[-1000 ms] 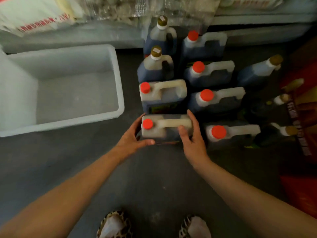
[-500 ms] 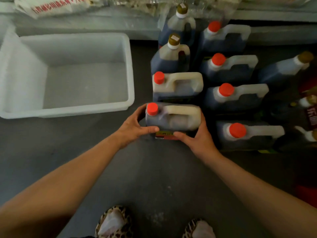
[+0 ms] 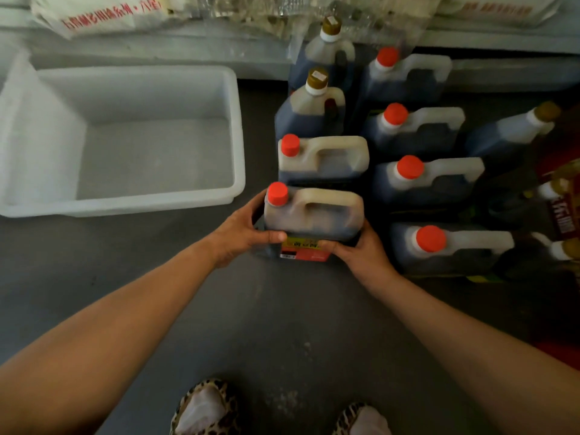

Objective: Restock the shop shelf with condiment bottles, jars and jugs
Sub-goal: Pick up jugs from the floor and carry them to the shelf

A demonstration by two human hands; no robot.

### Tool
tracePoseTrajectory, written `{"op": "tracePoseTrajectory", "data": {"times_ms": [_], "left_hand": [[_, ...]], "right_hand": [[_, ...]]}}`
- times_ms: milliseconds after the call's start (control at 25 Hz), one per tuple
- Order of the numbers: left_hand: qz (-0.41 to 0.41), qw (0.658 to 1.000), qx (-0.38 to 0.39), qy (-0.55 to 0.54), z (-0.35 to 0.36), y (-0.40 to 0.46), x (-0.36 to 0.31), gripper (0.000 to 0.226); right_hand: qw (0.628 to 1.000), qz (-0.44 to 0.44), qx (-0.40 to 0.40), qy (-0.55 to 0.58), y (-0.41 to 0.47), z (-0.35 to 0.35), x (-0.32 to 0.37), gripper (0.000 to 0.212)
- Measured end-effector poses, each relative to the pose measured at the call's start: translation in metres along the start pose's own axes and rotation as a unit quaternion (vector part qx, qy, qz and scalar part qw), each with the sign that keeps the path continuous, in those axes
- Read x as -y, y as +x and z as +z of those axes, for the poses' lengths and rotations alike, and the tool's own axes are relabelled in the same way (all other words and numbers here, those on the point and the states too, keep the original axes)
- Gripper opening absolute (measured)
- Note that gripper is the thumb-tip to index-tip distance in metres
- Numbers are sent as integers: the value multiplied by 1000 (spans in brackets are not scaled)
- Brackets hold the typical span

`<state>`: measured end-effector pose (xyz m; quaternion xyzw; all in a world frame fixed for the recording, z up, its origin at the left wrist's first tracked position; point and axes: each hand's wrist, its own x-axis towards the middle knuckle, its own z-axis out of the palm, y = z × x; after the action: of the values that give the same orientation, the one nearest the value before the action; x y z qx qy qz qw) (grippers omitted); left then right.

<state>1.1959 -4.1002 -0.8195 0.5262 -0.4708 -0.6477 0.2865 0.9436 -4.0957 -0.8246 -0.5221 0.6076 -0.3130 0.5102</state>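
A dark sauce jug with a red cap stands at the near end of the left row on the grey floor. My left hand grips its left side, thumb across the front. Gripping its right lower corner is my right hand. Behind it stand another red-capped jug and two gold-capped jugs. A second row of red-capped jugs runs to the right.
An empty white plastic tub sits on the floor to the left. More gold-capped bottles and red packaging crowd the right side. White sacks lie on the ledge at the back. My feet are at the bottom edge.
Both hands have shifted lower on the near jug, and its front label now shows. The view has drifted so the jugs sit further right.
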Motion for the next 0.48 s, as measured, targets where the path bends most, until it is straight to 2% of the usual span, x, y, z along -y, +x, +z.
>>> {"op": "tracePoseTrajectory", "data": {"times_ms": [120, 240, 320, 480], "left_hand": [[-7, 999, -23, -45, 0, -6, -2, 78], [-19, 991, -96, -87, 5, -16, -19, 50], [-40, 982, -144, -117, 4, -21, -36, 46], [-64, 970, -187, -141, -2, -27, -84, 60]], "right_hand": [[999, 22, 23, 34, -6, 6, 13, 53], [993, 44, 14, 106, -12, 10, 31, 35], [990, 43, 24, 133, -14, 9, 47, 40], [981, 32, 31, 189, -15, 9, 82, 56]]}}
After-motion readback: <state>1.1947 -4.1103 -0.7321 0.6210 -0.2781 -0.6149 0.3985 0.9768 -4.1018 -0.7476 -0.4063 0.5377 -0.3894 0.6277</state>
